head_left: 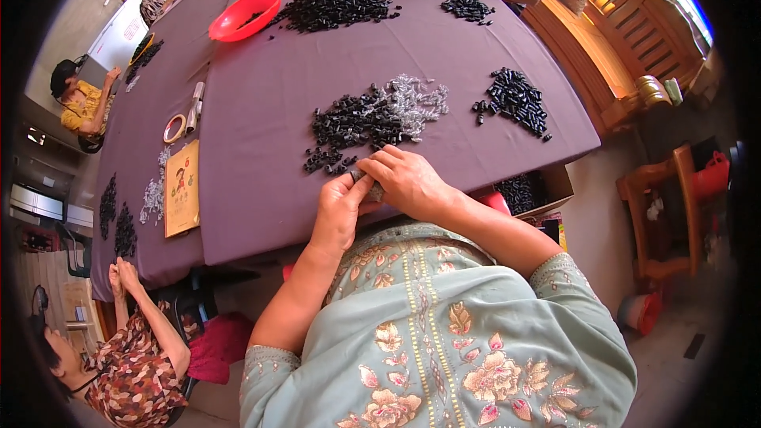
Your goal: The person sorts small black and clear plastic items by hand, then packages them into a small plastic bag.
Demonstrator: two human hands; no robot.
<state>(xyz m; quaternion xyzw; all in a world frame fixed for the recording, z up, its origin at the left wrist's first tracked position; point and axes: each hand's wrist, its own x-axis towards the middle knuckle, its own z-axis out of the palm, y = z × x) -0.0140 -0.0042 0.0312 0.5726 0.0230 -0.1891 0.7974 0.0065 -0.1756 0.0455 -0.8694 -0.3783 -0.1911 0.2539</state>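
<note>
At the near edge of the cloth-covered table (261, 166), my left hand (338, 210) and my right hand (408, 182) meet with bent fingers. A small black piece (357, 175) shows between the fingertips, pinched by the left thumb and finger; its exact kind is too small to tell. The right fingers curl over and hide whatever lies beneath them. Just beyond is a heap of small black plastic parts (349, 120), touching a heap of clear plastic pieces (418, 103). Farther right lies a separate pile of black cylindrical pieces (517, 101).
A red bowl (247, 14) and a large black heap (337, 8) lie farther back. On the left are a yellow booklet (182, 189) and a tape roll (174, 128). An open box of black parts (523, 192) stands below the table's edge. Several people work around it.
</note>
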